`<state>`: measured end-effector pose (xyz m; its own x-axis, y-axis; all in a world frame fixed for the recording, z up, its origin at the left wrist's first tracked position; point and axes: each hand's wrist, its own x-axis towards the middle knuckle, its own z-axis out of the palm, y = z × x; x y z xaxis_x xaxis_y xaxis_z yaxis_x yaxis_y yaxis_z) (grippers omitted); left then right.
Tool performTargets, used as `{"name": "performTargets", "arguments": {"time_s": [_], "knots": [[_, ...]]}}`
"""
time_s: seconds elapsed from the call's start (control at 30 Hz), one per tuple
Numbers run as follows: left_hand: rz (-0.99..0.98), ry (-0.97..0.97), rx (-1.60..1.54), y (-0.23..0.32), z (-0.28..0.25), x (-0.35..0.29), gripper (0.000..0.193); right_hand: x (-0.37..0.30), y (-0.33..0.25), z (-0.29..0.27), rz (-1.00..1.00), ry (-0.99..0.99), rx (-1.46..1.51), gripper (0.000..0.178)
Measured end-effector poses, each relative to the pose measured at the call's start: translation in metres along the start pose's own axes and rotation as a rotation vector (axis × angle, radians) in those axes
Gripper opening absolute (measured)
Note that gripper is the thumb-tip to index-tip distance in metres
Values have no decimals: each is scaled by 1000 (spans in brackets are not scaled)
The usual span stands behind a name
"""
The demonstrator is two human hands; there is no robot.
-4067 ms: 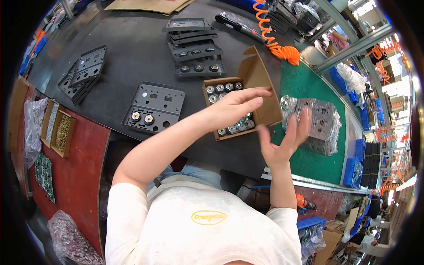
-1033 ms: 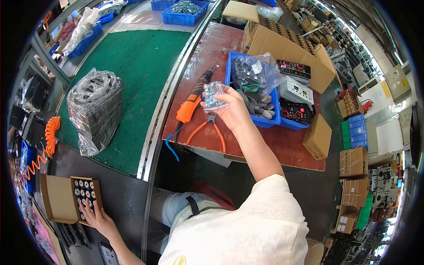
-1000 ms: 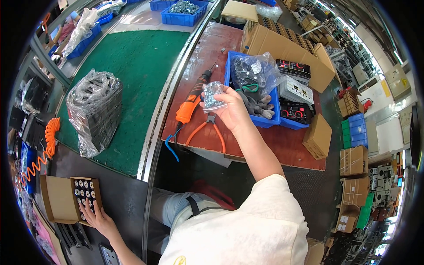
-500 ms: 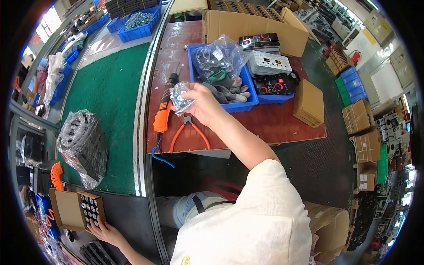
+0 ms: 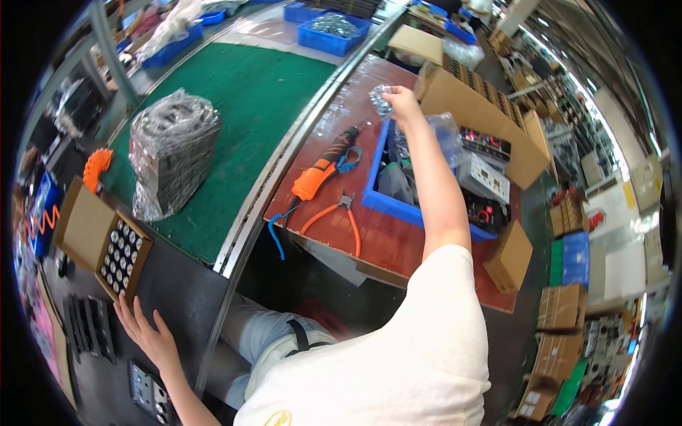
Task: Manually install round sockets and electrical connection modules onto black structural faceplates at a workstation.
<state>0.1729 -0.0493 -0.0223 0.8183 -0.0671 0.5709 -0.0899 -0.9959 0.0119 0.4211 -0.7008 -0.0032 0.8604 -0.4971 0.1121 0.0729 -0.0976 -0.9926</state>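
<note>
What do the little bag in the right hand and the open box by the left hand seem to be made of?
The little bag in the right hand: probably thin plastic, since it looks glossy, crinkled and seemingly see-through. The open box by the left hand: apparently cardboard, being matt brown, thin and flat-sided.

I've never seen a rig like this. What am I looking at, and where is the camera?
There is no machine: these are someone's two bare hands, seen by a fisheye camera worn on the head, so straight edges bend. The right hand holds a shiny clear bag over a red table, its contents too small to make out. The left hand is open, at or right by the edge of a cardboard box with rows of metal-topped parts, on a dark table. A plastic-wrapped stack stands on a green mat. The red table bears an orange power tool, orange-handled pliers and a blue bin.
</note>
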Motion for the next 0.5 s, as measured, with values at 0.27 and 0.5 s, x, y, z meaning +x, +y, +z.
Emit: {"name": "performTargets", "arguments": {"time_s": [0.27, 0.5], "knots": [[-128, -45, 103, 3, -43, -33, 45, 103, 28, -2, -106, 103, -698, 19], [-206, -115, 198, 15, -43, -50, 42, 98, 12, 9, -113, 55, -1109, 15]]}}
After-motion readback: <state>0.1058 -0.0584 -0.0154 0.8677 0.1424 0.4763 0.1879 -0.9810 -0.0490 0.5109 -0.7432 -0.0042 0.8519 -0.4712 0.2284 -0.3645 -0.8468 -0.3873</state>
